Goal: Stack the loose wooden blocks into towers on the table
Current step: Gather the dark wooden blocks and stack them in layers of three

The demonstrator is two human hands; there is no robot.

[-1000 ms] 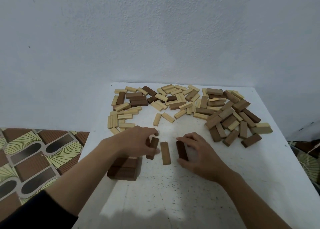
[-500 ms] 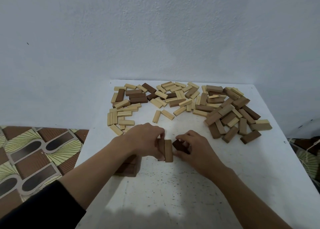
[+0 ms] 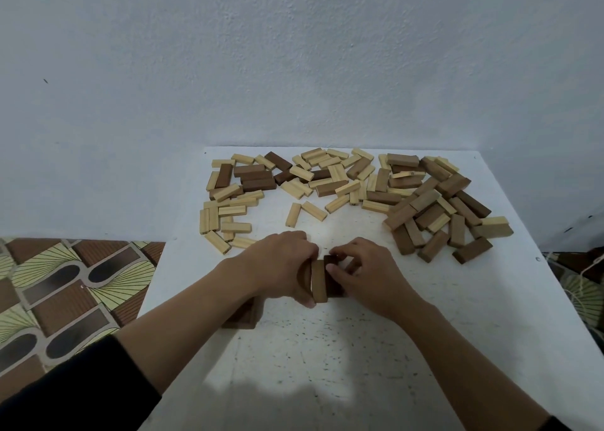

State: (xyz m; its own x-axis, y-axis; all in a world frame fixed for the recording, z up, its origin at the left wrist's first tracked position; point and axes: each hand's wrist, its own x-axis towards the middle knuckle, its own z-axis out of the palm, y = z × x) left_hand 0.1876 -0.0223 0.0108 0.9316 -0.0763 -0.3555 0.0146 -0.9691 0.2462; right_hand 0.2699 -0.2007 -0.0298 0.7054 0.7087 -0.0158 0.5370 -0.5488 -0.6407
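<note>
Three brown wooden blocks (image 3: 319, 280) lie side by side in a tight row at the middle of the white table (image 3: 359, 365). My left hand (image 3: 281, 272) grips the row from its left side, and my right hand (image 3: 366, 274) grips it from the right with the fingers curled over the dark outer block. A low stack of dark blocks (image 3: 242, 316) sits under my left forearm, mostly hidden. Many loose light and brown blocks (image 3: 327, 182) are scattered across the back of the table.
A heap of mid-brown blocks (image 3: 438, 215) fills the back right. Pale blocks (image 3: 225, 218) cluster at the back left. The table's left edge drops to a patterned floor (image 3: 65, 293). A plain wall (image 3: 294, 71) stands right behind the table.
Three blocks that lay apart a second ago have been pushed together into one tight row, my hands closing in from both sides.
</note>
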